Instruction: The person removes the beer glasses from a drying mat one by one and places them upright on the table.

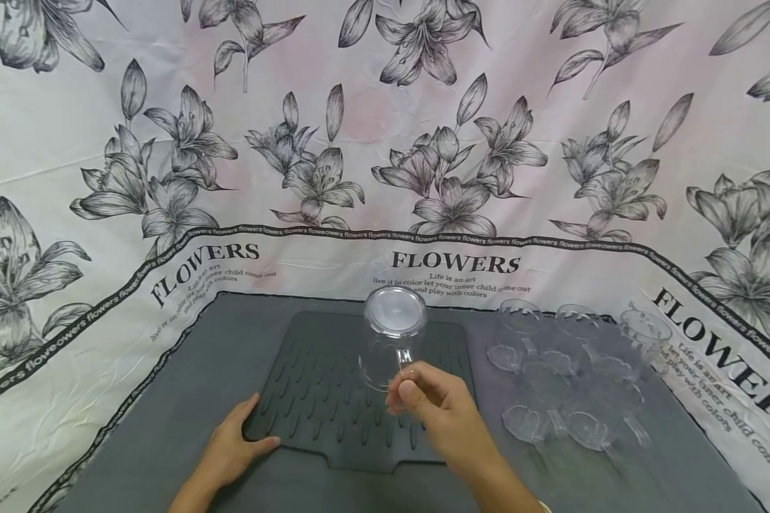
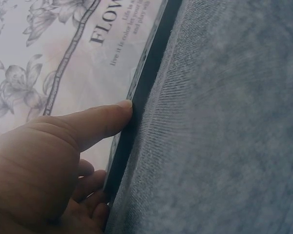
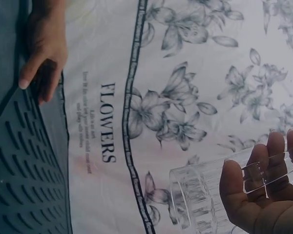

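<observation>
My right hand (image 1: 439, 413) holds a clear glass mug (image 1: 375, 353) by its handle, above the black ridged drying mat (image 1: 334, 467). Base up, the mug (image 3: 193, 195) stays clear of the mat, and the fingers curl through its handle in the right wrist view. At the mat's near left corner, my left hand (image 1: 227, 443) grips the edge, thumb on the front side and fingers along the left side. The left wrist view shows that thumb (image 2: 100, 124) against the mat's dark edge (image 2: 136, 105); the other fingertips are partly hidden.
Several clear glass mugs (image 1: 522, 424) stand grouped on the grey tabletop (image 1: 186, 356) right of the mat. A white flower-printed cloth (image 1: 334, 263) rises behind the table and along both sides.
</observation>
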Demonstrator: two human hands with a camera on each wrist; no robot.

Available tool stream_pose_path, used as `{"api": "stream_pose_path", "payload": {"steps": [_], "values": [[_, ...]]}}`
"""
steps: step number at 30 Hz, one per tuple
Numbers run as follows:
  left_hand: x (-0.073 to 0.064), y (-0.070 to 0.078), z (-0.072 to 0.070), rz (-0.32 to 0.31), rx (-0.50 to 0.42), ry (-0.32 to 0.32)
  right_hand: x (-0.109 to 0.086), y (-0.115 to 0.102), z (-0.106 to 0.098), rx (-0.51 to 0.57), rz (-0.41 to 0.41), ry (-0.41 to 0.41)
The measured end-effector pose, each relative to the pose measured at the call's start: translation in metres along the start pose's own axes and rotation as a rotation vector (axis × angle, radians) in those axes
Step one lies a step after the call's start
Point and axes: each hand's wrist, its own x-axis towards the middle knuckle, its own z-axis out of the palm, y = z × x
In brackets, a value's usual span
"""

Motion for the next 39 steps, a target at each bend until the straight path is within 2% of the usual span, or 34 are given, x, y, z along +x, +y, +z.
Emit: {"api": "stream_pose_path", "payload": {"steps": [6,14,19,24,35,39], "values": [[0.001,-0.001,-0.001,-0.006,0.004,-0.011,-0.009,-0.004,-0.019,-0.011,0.017,0.073],[-0.002,0.0,0.002,-0.036,-0.008,-0.028,-0.015,-0.006,-0.043,-0.002,-0.035,0.122],[-0.001,0.0,0.002,-0.035,-0.006,-0.024,-0.016,-0.015,-0.052,-0.052,-0.082,0.152],[0.0,0.001,0.001,-0.03,0.005,-0.026,-0.017,-0.02,-0.059,-0.1,-0.142,0.169],[0.002,0.001,0.001,-0.028,0.009,-0.029,-0.022,-0.025,-0.064,-0.241,-0.102,0.231],[0.001,0.001,0.001,-0.03,0.017,-0.029,-0.023,-0.024,-0.063,-0.281,-0.145,0.272]]}}
